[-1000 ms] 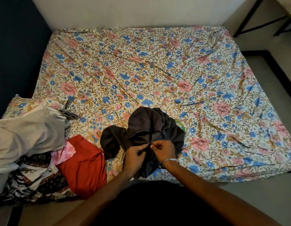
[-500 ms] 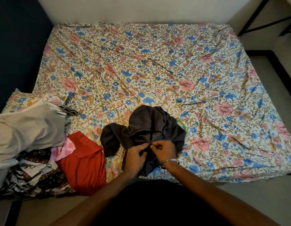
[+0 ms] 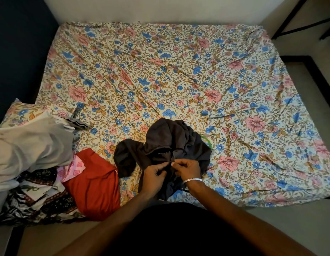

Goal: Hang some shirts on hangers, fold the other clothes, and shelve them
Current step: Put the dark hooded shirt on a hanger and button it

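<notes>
From my head camera, the dark shirt (image 3: 166, 143) lies crumpled on the bed (image 3: 179, 71), just right of the red garment (image 3: 94, 183). My left hand (image 3: 154, 175) and right hand (image 3: 188, 168) still pinch its front together; nothing has shifted, so I'm probably fastening it, and hanging is still ahead.

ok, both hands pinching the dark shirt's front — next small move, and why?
Probably finish working that spot: left hand and right hand pinch the placket of the dark shirt, which lies bunched on the bedsheet. Then spread it flat.
</notes>
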{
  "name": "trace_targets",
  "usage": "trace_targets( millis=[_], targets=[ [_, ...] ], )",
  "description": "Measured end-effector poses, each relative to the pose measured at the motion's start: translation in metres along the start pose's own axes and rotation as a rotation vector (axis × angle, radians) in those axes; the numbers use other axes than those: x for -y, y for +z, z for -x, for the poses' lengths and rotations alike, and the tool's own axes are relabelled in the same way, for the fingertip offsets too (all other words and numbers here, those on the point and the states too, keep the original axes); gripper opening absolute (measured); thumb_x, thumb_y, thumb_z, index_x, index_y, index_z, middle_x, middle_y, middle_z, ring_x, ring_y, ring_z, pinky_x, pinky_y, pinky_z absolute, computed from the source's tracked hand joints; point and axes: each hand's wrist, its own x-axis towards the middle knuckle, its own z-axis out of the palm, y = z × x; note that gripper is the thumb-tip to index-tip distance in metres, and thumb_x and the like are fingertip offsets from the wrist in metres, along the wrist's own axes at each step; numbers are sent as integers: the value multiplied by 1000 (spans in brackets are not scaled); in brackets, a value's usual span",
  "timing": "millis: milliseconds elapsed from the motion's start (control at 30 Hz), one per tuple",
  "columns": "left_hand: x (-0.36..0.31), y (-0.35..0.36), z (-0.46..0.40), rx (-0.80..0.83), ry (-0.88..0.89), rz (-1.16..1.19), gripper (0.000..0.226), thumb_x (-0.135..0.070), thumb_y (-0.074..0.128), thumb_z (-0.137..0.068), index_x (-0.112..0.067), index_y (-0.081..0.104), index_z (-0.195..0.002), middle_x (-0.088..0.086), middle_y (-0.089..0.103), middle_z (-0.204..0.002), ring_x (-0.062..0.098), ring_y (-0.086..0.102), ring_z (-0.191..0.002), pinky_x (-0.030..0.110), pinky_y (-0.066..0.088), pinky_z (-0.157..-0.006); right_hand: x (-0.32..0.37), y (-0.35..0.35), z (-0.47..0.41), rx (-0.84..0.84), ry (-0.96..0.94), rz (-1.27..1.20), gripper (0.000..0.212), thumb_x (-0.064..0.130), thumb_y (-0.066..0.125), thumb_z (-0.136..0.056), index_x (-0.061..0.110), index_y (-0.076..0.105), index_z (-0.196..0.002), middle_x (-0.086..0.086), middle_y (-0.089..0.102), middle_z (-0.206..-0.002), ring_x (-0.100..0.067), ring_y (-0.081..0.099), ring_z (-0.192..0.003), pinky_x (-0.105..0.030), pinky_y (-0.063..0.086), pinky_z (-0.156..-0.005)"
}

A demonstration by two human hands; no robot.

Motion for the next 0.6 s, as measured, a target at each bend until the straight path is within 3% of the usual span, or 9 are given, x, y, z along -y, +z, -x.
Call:
trace_targets(
  millis=[100, 233, 367, 467, 600],
  targets=[
    [-1, 0, 1, 17, 22, -24, 40, 7, 59, -92, -11, 70, -127, -9, 68, -122, -20, 56, -105, 4, 40, -100, 1, -1, 1, 1, 20, -49, 14, -2, 76, -83, -4, 76, -96, -11, 71, -78, -24, 65, -67, -28, 58, -65],
    [1, -1, -2, 37, 25, -14, 42, 3, 60, -91, -15, 70, -128, -4, 70, -127, 3, 61, -120, 25, 45, -110, 2, 0, 1, 0, 23, -76, 11, -3, 76, -83, -3, 76, -94, -8, 72, -74, -24, 66, -68, -27, 59, -64],
    [0, -1, -2, 11, -3, 39, 40, 4, 61, -91, -14, 71, -125, -3, 72, -123, 4, 64, -117, 30, 48, -108, 1, 2, 1, 2, -15, -40, 10, -3, 77, -82, 0, 77, -91, 4, 71, -69, -14, 65, -61, -25, 58, -63],
    [0, 0, -2, 2, -45, 85, 38, 5, 60, -92, -13, 72, -124, -1, 72, -123, 5, 64, -116, 30, 49, -108, -1, 3, 2, 2, -17, -40, 9, -2, 78, -82, 3, 78, -89, 6, 71, -68, -13, 64, -61, -29, 58, -66],
    [2, 1, -4, 7, -90, 141, 38, 6, 60, -92, -14, 74, -122, -2, 73, -120, 8, 65, -116, 33, 50, -108, -6, 4, -1, 5, 51, -96, 11, 1, 79, -81, 3, 78, -92, 1, 73, -73, -24, 69, -70, -41, 62, -73]
  ],
)
